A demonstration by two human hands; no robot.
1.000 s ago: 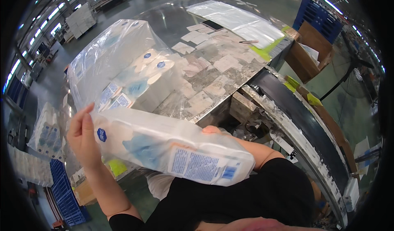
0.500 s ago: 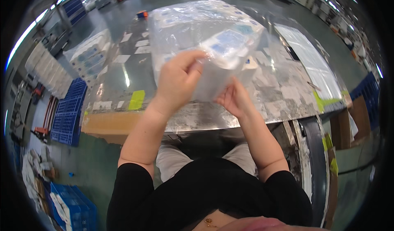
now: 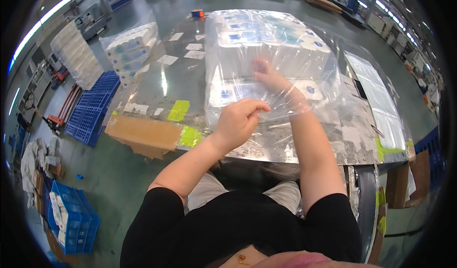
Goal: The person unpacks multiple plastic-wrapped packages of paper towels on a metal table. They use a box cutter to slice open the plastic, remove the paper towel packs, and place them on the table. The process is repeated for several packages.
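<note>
A large clear plastic bag (image 3: 281, 113) lies on the worktable in front of me, its mouth toward me. Inside it are stacked white packs with blue and teal print (image 3: 252, 37), which look like wrapped tissue rolls. My left hand (image 3: 240, 122) pinches the near edge of the film, thumb against fingers. My right hand (image 3: 273, 77) reaches in through the mouth, under the film, with its forearm crossing the bag's edge. Its fingers are slightly bent and apart, close to the plain pale side of the packs; they are a little blurred, and I cannot tell whether they touch.
The metal worktable (image 3: 185, 84) carries paper scraps and yellow-green tape. A second bagged stack (image 3: 128, 49) stands at its left, a flat pile of clear bags (image 3: 376, 96) at its right. An orange-and-blue tape roll (image 3: 197, 13) sits at the far edge. A blue crate (image 3: 78, 220) is on the floor.
My right hand has gone from the near edge of the bag forward into it. A lower row of packs now shows, and the pack that was tilted near my hands now lies among the others.
</note>
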